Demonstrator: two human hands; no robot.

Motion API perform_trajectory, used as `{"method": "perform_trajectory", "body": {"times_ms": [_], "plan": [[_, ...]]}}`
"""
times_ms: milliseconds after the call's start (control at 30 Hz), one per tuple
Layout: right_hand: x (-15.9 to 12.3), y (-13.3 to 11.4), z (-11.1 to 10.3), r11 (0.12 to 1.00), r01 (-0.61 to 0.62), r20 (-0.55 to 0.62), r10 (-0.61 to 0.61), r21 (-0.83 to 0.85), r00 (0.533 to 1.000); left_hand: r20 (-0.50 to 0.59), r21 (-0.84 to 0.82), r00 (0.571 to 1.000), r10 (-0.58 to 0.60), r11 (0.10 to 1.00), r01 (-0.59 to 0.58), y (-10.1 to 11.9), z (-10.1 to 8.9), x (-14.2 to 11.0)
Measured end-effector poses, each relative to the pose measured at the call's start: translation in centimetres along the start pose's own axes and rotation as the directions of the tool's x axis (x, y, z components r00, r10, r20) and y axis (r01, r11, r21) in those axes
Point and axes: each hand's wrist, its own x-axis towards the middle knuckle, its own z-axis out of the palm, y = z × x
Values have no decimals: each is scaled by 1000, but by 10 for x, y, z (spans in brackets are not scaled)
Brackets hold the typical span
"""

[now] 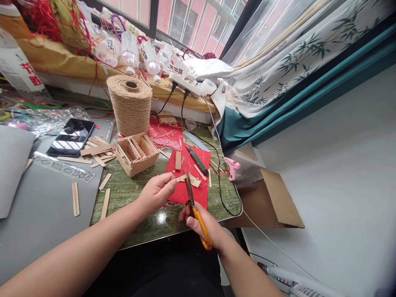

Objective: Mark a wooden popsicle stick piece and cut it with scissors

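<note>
— Scissors (192,202) with orange handles sit in the right hand (201,225), fingers closed through the loops, blades up and slightly parted. Where's the wood?

— Pinched in the left hand (156,190): a short wooden stick piece (182,177) held between thumb and fingertips, its free end right at the blades, above the red paper sheet (188,175) near the table's front edge.

— So the step looks like trimming?

— I'd judge so. The cut itself seems not yet made; closing the blades calls for holding the piece steady and square, fingertips kept back from the edge.

— Any containers?

— One: a small wooden box (137,152) built from sticks, just behind the left hand. Inside, upright dividers split it into narrow compartments; I can't tell whether anything loose lies in them.

— Around that?

— A big twine spool (131,104) behind the box, loose craft sticks (97,150) to its left, a phone (71,137) beyond those, and a pink glue gun (232,166) at the table's right corner.
</note>
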Motion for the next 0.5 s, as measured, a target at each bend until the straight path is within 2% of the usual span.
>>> {"method": "perform_trajectory", "body": {"times_ms": [267, 500], "plan": [[5, -4, 0, 996, -20, -19, 18, -90, 1000, 74, 107, 997, -16, 994, 8, 10, 1, 1], [5, 9, -4, 1000, 4, -42, -5, -7, 999, 50, 79, 999, 2, 997, -6, 2, -2, 2]]}}
